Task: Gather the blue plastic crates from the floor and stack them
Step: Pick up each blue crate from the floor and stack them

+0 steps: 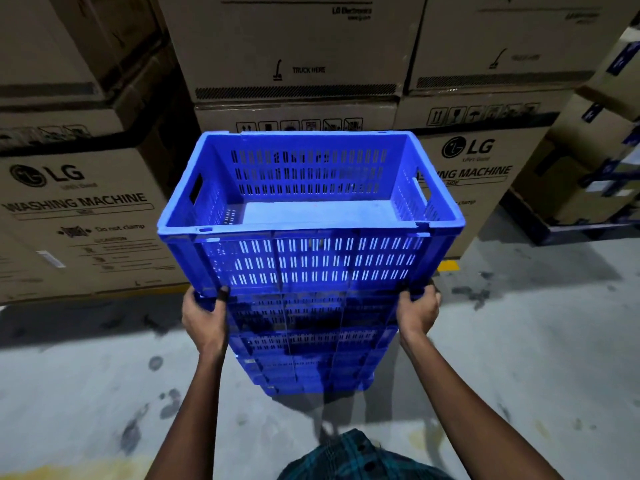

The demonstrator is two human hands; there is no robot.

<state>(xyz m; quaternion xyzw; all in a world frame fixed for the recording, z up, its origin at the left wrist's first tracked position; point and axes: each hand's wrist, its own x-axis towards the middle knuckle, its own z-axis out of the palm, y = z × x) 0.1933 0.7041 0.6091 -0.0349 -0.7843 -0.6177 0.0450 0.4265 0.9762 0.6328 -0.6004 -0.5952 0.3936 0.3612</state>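
Gripping slotted blue plastic crate (311,261) corners: left hand (204,318), right hand (417,311)

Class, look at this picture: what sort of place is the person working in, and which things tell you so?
Probably a warehouse or appliance stockroom: stacked cardboard washing machine boxes, a bare concrete floor and a stack of blue plastic crates.

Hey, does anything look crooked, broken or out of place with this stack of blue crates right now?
Nothing stands out. The top crate sits level and empty on the stack, with the left hand and right hand gripping its bottom corners. The floor shows only dark scuffs, no spill.
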